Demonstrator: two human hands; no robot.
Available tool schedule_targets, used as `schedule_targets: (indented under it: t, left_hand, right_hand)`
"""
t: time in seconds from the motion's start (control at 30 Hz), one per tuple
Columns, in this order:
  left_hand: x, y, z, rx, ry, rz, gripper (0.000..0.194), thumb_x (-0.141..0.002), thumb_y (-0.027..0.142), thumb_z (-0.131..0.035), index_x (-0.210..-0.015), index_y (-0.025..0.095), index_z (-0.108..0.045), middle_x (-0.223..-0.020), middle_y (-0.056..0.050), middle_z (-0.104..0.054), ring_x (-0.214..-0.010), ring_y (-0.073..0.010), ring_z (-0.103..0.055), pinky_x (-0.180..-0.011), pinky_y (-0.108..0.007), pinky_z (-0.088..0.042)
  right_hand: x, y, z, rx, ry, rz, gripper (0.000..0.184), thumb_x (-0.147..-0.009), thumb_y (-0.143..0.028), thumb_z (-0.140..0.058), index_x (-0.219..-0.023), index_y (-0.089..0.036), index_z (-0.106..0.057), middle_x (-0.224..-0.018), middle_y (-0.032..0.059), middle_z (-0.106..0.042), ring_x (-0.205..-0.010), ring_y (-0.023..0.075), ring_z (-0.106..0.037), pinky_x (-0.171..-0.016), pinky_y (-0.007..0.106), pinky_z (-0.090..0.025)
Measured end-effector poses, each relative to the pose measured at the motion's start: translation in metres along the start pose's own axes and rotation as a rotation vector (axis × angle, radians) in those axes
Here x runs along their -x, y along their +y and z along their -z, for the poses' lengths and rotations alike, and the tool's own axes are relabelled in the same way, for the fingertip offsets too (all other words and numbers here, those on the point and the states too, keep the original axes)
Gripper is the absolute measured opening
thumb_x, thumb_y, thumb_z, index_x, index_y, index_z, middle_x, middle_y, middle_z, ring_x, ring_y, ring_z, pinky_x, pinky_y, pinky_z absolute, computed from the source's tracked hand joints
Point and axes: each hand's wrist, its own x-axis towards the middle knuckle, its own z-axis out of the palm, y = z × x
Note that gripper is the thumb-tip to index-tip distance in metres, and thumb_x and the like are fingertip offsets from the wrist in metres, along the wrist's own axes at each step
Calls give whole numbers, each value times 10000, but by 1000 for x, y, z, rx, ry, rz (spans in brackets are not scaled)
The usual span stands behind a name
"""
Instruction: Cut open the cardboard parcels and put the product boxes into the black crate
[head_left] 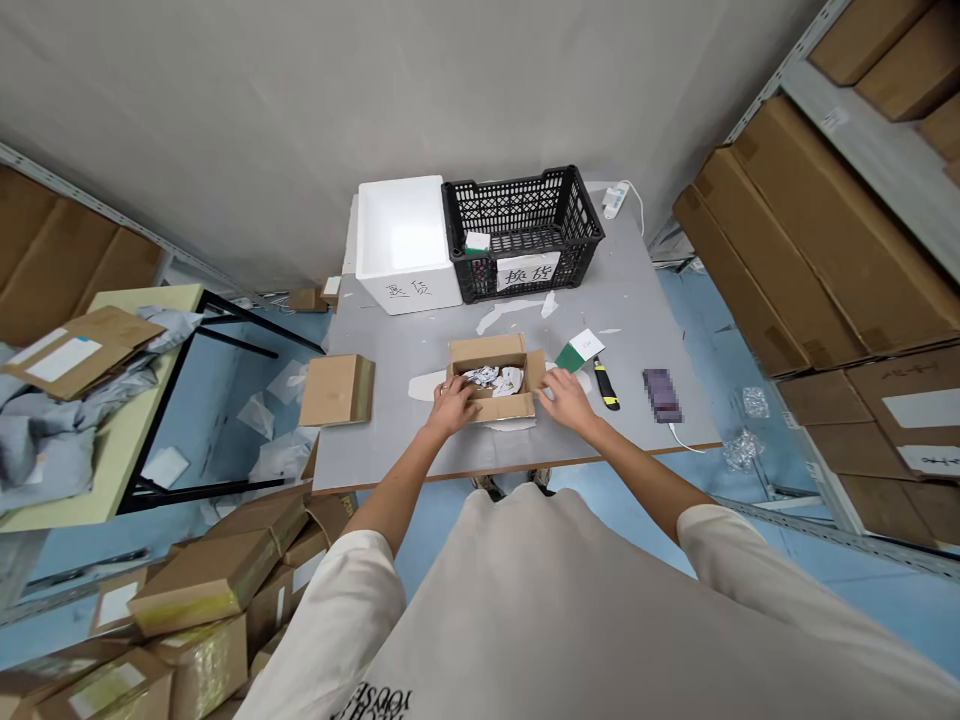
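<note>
Beige T-shirt (555, 610) is nearest; opened carton (504, 409) still holds crumpled paper (510, 381); left hand (451, 405), right hand (568, 399) curl at it, grip unclear.

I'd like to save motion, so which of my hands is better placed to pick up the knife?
Probably your right hand: it is at the right end of the open box, nearer the knife. Your left hand is at the box's opposite end.

On the counter (390, 355), a white foam box (416, 287) stands beside a black crate (480, 277), and a phone (663, 396) lies farther right.
</note>
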Motion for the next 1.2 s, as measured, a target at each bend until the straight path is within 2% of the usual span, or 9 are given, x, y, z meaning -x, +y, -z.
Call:
schedule_targets:
  t: [0.07,0.1,0.23,0.37,0.47,0.6,0.73,0.9,1.2]
  left_hand:
    - [0,0,0,-1,11,-18,430,-937,365,-570,-1356,308,-650,-1515,-90,-522,-1455,-327,-395,-1196,-562,-291]
    - [1,0,0,-6,18,-23,398,-940,348,-568,-1322,306,-671,-1491,-87,-543,-1440,-324,-412,-1186,-558,-306]
    - [1,1,-3,-33,-13,-40,279,-942,315,-579,-1173,281,-731,-1468,-82,-567,-1374,-319,-488,-1124,-519,-394]
    - [3,0,-7,-40,-70,-44,302,-966,226,-511,-1181,252,-722,-1284,-92,-667,-1164,-270,-627,-1005,-404,-483]
    - [5,-4,-5,-59,-24,-47,349,-987,176,-436,-1172,235,-725,-1184,-103,-689,-1082,-265,-650,-987,-399,-486]
    - [8,-14,7,-74,64,-67,374,-989,153,-415,-1194,237,-716,-1170,-111,-685,-1114,-273,-628,-1029,-412,-462]
    - [10,-36,22,-83,136,-44,377,-996,155,-398,-1187,231,-715,-1159,-120,-682,-1126,-278,-613,-1082,-428,-428]
    - [14,-71,36,-54,155,47,399,-985,160,-411,-1226,252,-715,-1192,-124,-676,-1137,-287,-614,-1138,-451,-384]
    - [29,-133,40,-45,181,189,448,-968,148,-406,-1304,244,-686,-1240,-121,-672,-1206,-292,-592,-1206,-457,-319]
  right_hand:
    - [-23,-20,-3,132,-135,35,202,-982,-354,-577,-1086,-227,-693,-1260,157,-620,-1152,335,-530,-968,464,-441]
    - [-33,-26,-6,196,-189,3,225,-953,-373,-626,-1094,-220,-711,-1336,177,-594,-1194,364,-512,-979,490,-439]
    - [-45,-31,-30,316,-340,-128,267,-855,-361,-742,-1065,-197,-760,-1481,209,-520,-1245,427,-508,-995,560,-462]
    - [-39,-26,-46,232,-316,-156,207,-866,-300,-712,-1029,-191,-779,-1527,199,-499,-1182,391,-588,-953,504,-535]
    - [-37,-28,-45,194,-317,-178,189,-903,-279,-657,-1007,-185,-783,-1570,173,-468,-1185,368,-602,-941,474,-560]
    - [-45,-40,-38,148,-301,-159,208,-952,-266,-591,-999,-177,-772,-1651,132,-379,-1235,345,-591,-992,470,-547]
    - [-66,-54,-45,95,-243,-101,197,-960,-268,-583,-981,-200,-767,-1618,109,-432,-1294,330,-564,-1067,495,-507]
    - [-99,-73,-74,66,-235,-66,197,-959,-270,-587,-995,-188,-763,-1620,127,-429,-1310,321,-558,-1077,492,-504]
    - [-148,-110,-126,55,-258,2,244,-979,-296,-555,-1059,-187,-759,-1663,121,-366,-1347,326,-520,-1076,490,-509]
